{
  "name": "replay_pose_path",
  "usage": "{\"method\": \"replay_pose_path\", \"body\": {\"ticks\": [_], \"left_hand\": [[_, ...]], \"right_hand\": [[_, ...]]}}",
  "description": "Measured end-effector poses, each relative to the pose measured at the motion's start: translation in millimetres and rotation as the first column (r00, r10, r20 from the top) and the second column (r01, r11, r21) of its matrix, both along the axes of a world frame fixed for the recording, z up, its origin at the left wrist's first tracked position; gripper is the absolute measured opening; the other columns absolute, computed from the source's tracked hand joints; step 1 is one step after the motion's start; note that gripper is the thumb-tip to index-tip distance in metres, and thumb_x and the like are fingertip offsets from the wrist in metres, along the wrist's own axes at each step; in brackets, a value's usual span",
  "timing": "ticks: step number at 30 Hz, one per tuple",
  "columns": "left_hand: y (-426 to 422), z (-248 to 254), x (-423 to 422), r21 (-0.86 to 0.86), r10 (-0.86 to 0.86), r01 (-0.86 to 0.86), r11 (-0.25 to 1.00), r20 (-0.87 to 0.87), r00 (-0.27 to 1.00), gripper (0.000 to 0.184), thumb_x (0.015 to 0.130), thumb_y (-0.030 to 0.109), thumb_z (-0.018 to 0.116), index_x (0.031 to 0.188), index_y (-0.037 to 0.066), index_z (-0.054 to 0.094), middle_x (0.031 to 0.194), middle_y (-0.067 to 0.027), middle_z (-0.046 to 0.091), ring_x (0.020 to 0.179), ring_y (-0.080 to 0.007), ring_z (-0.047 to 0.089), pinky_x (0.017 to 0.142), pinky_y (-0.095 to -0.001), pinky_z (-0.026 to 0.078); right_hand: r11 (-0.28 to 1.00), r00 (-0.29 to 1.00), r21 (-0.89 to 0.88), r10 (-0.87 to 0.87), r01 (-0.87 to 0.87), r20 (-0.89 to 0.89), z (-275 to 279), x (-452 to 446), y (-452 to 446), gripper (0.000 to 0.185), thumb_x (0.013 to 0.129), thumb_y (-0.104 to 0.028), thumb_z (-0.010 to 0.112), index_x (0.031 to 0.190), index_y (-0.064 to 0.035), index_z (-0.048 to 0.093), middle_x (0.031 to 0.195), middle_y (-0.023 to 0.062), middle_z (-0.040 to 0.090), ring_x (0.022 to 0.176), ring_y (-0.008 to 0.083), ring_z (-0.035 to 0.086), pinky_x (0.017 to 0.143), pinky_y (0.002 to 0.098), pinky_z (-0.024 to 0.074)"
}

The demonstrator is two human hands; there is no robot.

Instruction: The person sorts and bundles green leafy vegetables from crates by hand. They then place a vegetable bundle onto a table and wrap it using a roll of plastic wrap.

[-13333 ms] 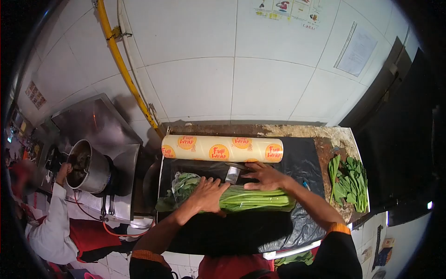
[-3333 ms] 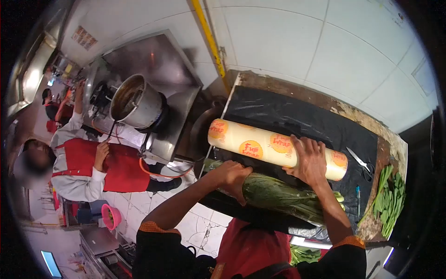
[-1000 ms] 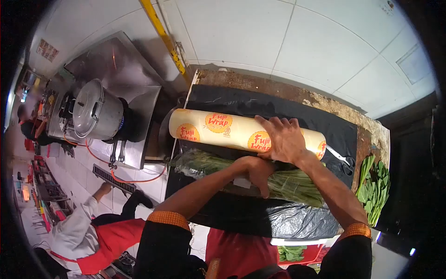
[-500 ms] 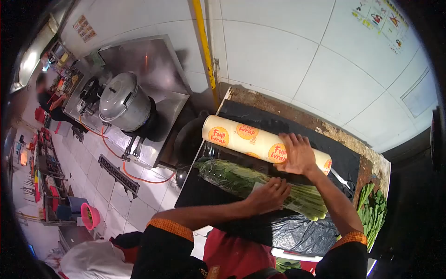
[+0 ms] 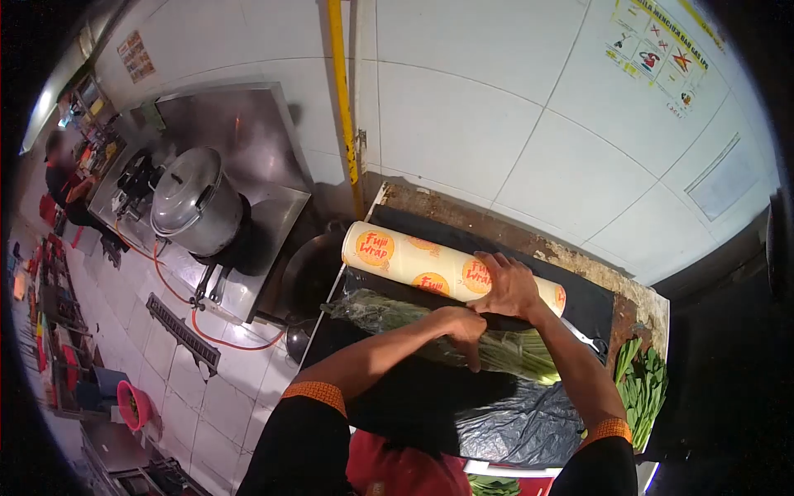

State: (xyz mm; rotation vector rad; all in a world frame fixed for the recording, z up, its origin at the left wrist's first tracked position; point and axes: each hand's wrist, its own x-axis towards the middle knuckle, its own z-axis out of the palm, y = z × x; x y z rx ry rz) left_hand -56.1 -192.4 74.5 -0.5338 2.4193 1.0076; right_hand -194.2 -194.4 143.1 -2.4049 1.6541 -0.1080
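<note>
A bundle of long-stemmed leafy greens (image 5: 523, 354) in clear film lies across the black-covered table. My left hand (image 5: 460, 327) is over the middle of the bundle, its fingers bent and closed on the clear cling film, one fingertip pointing down at the stems. Just behind the bundle lies a cream cling film roll (image 5: 400, 255) printed "Fuji Wrap". My right hand (image 5: 506, 286) is wrapped over the roll's right half, with its thumb toward the bundle. Film between roll and bundle is hard to make out.
Scissors (image 5: 585, 337) lie right of the roll. Loose green leaves (image 5: 641, 388) sit at the table's right end. A large lidded pot (image 5: 192, 205) stands on the stove to the left, with a wok (image 5: 310, 273) nearer. Another person (image 5: 70, 182) stands far left.
My left hand has turned, its wrist higher and a finger now pointing down over the bundle. My right hand stays on the roll. The camera view has shifted.
</note>
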Motion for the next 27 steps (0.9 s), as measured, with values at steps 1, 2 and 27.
{"method": "replay_pose_path", "body": {"ticks": [1,2,27], "left_hand": [[-2.7,0.1,0.2,-0.004,-0.004,0.004,1.0,-0.003,1.0,0.059,0.055,0.059,0.079,0.056,0.003,0.062,0.061,-0.0097,0.064,0.066,-0.023,0.065,0.061,-0.0364,0.051],[-2.7,0.4,2.8,0.029,0.011,-0.01,1.0,-0.05,0.999,0.061,0.056,0.059,0.079,0.065,0.001,0.064,0.068,-0.0118,0.066,0.07,-0.0246,0.066,0.064,-0.0367,0.051],[51.8,31.7,21.4,-0.718,0.058,-0.255,0.648,-0.288,0.956,0.089,0.058,0.059,0.076,0.117,-0.002,0.05,0.117,-0.0201,0.054,0.106,-0.0338,0.054,0.089,-0.044,0.043]], "right_hand": [[1.0,1.0,-0.004,-0.004,0.004,-0.003,-4.4,-1.1,-1.3,0.097,0.058,-0.061,0.074,0.136,-0.0153,0.04,0.117,0.0174,0.055,0.107,0.0388,0.055,0.092,0.05,0.0443],[0.996,1.0,-0.092,0.018,-0.018,-0.001,-10.9,-2.3,0.3,0.094,0.061,-0.06,0.072,0.136,-0.0138,0.04,0.117,0.017,0.055,0.107,0.0388,0.055,0.092,0.0504,0.0438],[0.963,0.99,-0.262,0.029,-0.063,-0.135,-20.6,6.2,-52.3,0.104,0.06,-0.068,0.071,0.143,-0.0183,0.033,0.11,0.0143,0.053,0.104,0.0319,0.053,0.088,0.0458,0.0431]]}}
